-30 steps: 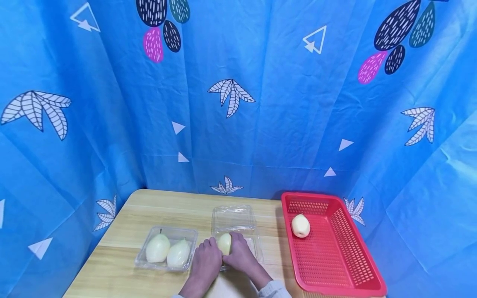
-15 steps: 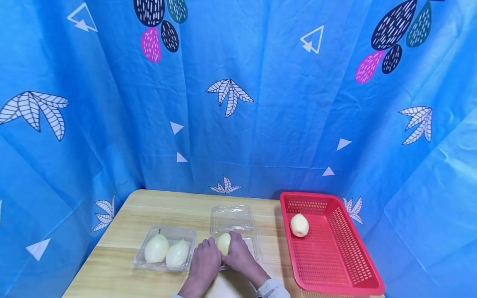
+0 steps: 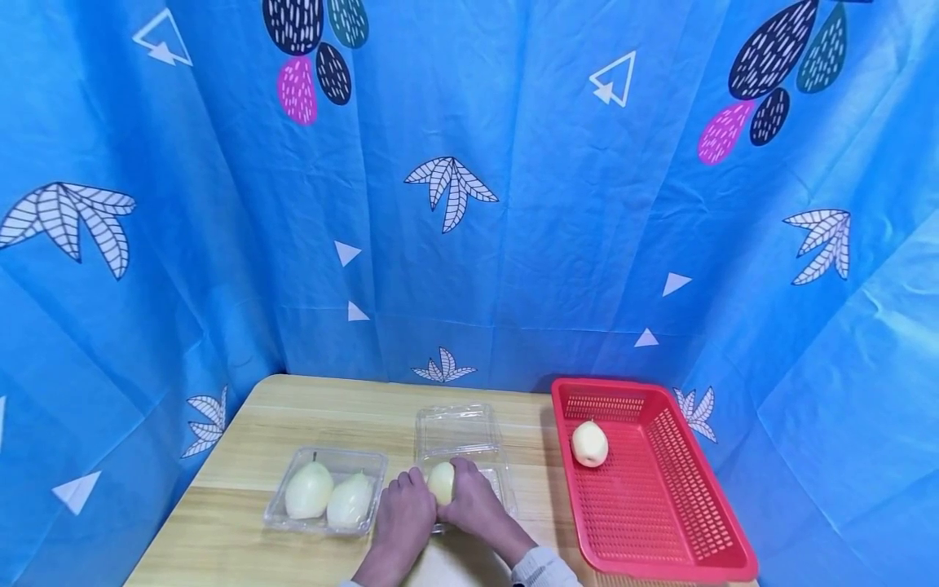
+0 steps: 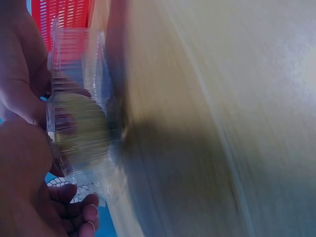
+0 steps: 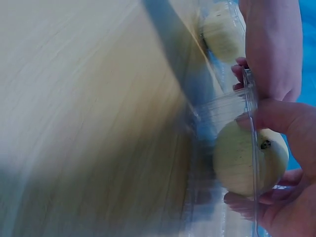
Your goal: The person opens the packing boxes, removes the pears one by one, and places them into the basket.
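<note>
A pale yellow pear (image 3: 442, 483) sits low in an open clear plastic container (image 3: 504, 489), whose lid (image 3: 458, 425) lies folded back. My right hand (image 3: 475, 499) grips this pear, its thumb and fingers on opposite sides in the right wrist view. At the container's left side, my left hand (image 3: 405, 509) holds the wall, curled fingers (image 4: 74, 210) outside it; its thumb is mostly hidden. Left of the hands stands another clear plastic container (image 3: 275, 515), with two pears (image 3: 308, 489) in it.
A red plastic basket (image 3: 645, 522) stands on the right with one pear (image 3: 590, 444) near its left wall. The wooden table (image 3: 330, 399) meets a blue patterned curtain (image 3: 455, 277) at the back.
The head view has shifted slightly. Both hands stay at the container and the pear, with hardly any movement.
</note>
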Demonstrator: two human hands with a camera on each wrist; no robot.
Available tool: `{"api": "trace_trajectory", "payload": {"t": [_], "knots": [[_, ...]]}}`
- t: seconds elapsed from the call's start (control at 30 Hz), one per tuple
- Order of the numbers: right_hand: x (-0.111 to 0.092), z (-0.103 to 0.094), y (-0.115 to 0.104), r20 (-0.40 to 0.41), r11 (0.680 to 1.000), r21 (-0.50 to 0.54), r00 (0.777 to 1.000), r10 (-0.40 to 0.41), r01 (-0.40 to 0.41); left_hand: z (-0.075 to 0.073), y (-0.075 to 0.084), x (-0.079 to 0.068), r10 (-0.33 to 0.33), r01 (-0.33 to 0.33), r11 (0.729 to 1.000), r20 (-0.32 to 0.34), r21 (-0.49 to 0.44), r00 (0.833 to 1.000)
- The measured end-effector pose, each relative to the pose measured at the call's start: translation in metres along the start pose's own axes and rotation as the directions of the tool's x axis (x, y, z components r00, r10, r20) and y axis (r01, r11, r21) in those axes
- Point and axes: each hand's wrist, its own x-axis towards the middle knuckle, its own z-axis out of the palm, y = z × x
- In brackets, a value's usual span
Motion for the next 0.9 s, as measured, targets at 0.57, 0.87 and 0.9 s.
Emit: {"api": "trace_trajectory", "payload": {"t": [0.57,0.87,0.9], "knots": [[-0.008,-0.036,-0.007,0.024,0.989,-0.098,0.994,-0.105,0.107,0.002,-0.002,-0.002,0.015,-0.017,0.999,0.036,0.034,0.999],[-0.009,-0.062,-0.005,-0.004,0.987,-0.117,0.994,-0.113,0.111,0.002,-0.004,-0.003,0.007,-0.007,0.999,0.020,0.037,1.000],[-0.008,-0.065,-0.005,-0.007,0.987,-0.117,0.993,-0.114,0.113,0.001,-0.004,-0.003,0.005,-0.006,0.999,0.010,0.033,1.000]]}}
